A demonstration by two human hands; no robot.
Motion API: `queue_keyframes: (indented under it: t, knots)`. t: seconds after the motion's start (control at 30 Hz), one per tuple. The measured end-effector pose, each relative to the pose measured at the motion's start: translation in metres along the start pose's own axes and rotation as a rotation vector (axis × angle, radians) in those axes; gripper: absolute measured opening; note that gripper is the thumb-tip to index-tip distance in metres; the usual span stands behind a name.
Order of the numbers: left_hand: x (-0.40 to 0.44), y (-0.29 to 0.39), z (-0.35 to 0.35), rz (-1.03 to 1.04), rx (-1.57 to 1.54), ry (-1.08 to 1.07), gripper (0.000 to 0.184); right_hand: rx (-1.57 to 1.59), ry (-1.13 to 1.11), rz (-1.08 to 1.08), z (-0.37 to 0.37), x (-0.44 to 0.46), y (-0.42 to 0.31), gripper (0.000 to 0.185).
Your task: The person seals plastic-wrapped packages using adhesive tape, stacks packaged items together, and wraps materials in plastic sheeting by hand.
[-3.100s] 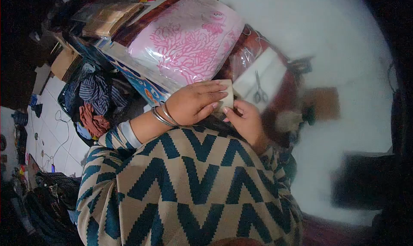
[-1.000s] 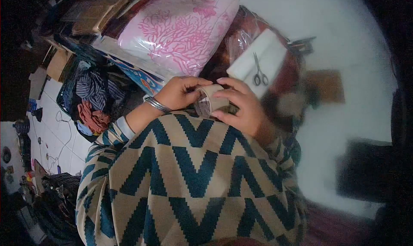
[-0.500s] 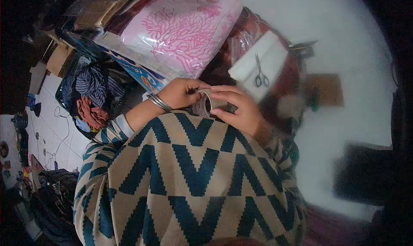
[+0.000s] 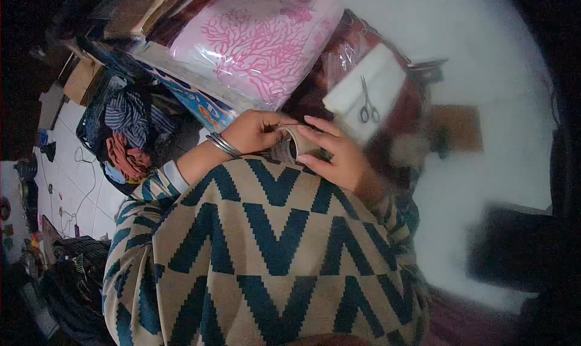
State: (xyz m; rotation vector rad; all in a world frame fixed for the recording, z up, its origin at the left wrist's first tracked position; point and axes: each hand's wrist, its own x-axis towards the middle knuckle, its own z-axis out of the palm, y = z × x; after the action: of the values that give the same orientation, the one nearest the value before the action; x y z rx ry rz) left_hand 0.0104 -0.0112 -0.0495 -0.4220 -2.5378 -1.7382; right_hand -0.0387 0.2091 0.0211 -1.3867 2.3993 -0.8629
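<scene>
Close to my chest is a small brown roll point(image 4: 307, 141) with a dark hollow middle; it looks like a roll of tape, though its exact kind is unclear. My left hand point(image 4: 257, 132), with metal bangles point(image 4: 223, 144) at the wrist, pinches the roll's left edge between thumb and fingers. On the other side, my right hand point(image 4: 342, 155) curves round the roll, thumb below and fingers above. Its upper fingers are slightly apart. Beyond my right hand, scissors point(image 4: 368, 104) lie on a folded white sheet point(image 4: 346, 99).
A large plastic-wrapped pink-and-white package point(image 4: 254, 40) lies ahead, beside a blue printed packet point(image 4: 187, 95). Clothes point(image 4: 128, 155) fill a dark basket at the left. A cable point(image 4: 78, 204) runs over the tiled floor. A brown square point(image 4: 457, 128) lies at the right.
The fingers of my right hand have lifted and spread a little on the roll, showing more of its surface. My left hand stays nearly in place.
</scene>
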Motion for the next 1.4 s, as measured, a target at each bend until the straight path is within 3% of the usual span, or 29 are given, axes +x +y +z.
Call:
queue_keyframes:
  t: [0.1,0.27,0.5,0.67,0.77,0.97,1.4]
  knots:
    - [-0.001,0.005,-0.001,-0.064,-0.008,-0.029,0.031,0.002,-0.020,-0.037,0.000,-0.002,0.003,0.044]
    - [0.000,-0.012,0.004,0.054,0.000,0.030,0.031,0.093,0.017,-0.107,0.001,0.006,0.003,0.041]
    - [0.001,-0.015,0.002,0.065,0.098,0.028,0.031,0.230,0.066,-0.103,0.010,0.015,0.007,0.034]
    - [0.001,-0.010,0.001,0.055,0.107,0.029,0.029,0.402,0.062,0.047,0.017,0.011,0.011,0.034]
    - [0.000,-0.009,-0.003,0.048,0.160,0.001,0.032,0.206,0.013,-0.075,0.004,0.017,-0.002,0.038]
    - [-0.002,-0.011,-0.003,0.064,0.151,0.013,0.036,0.144,0.023,-0.090,0.005,0.014,0.000,0.037]
    - [0.000,-0.007,-0.003,0.034,0.170,-0.014,0.034,0.395,0.066,-0.027,0.014,0.014,0.011,0.033]
